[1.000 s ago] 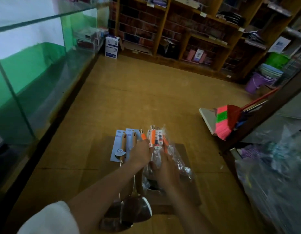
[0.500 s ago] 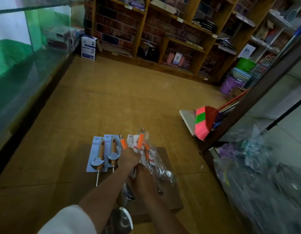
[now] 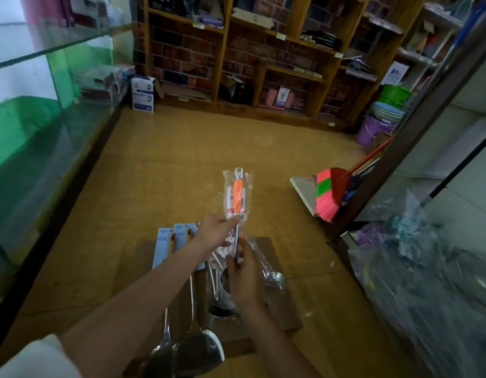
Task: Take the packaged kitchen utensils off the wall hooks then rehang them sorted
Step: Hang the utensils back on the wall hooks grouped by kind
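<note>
Nearest: two carded spatulas (image 3: pixel 194 347), heads toward the wearer and blue cards at the far end. They lie on a brown board (image 3: pixel 280 257) on the floor (image 3: pixel 181 159).

Beside them, right: a bagged ladle (image 3: pixel 273 276) on the same board, partly hidden by the right forearm.

Above the board: both hands hold one orange-handled utensil (image 3: pixel 237 196) in a clear bag.
- Right hand (image 3: pixel 244 274) is nearer, fingers curled narrowly round the metal shaft.
- Left hand (image 3: pixel 214 233) is farther up, fingers pinching bag and shaft just under the orange grip.

Key relation: the long axis runs near-to-far, almost straight away from the wearer. The hang loop (image 3: pixel 238 171) is at the far tip, beyond both hands and free of them. Judgement: the loop end is placed to lead onto a hook.

No wall hooks in view; target position cannot be told.

Farther: broom (image 3: pixel 329 192) at right, shelves (image 3: pixel 274 36) at back.
</note>
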The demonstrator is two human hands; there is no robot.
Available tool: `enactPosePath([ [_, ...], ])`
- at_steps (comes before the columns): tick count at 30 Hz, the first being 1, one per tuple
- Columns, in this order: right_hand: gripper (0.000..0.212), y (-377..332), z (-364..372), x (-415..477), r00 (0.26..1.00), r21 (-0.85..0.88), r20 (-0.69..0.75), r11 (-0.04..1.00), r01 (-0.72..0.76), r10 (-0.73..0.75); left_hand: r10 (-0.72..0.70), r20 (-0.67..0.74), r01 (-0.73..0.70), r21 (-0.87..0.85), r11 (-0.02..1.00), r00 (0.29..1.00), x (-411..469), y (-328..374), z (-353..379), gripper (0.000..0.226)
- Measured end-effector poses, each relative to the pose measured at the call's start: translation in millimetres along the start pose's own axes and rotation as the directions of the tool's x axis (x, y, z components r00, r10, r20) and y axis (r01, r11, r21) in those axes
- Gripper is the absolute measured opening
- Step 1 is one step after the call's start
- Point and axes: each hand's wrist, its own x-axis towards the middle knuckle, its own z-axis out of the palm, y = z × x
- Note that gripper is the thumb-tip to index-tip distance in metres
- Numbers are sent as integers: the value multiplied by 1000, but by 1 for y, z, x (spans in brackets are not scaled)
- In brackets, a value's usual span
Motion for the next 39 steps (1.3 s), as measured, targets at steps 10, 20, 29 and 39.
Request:
enactPosePath([
  [10,32,-13,-142,-25,972,-92,-225,995,45,-65,218,99,-213,-51,976,971,-80,134,88,29],
  [20,31,8,-377,-114,829,-153,-547,987,40,-119,399,349,-365,-162,917,848,-229,238,273,26],
  [29,36,44,-621,-267,621,-292,-771,945,-148,-141,478,628,-333,-343,878,614,-430,310,472,25],
  [39,40,67,-815,-462,333,-299,-924,895,-330,-186,533,801,-254,-474,843,274,-666,346,630,10],
])
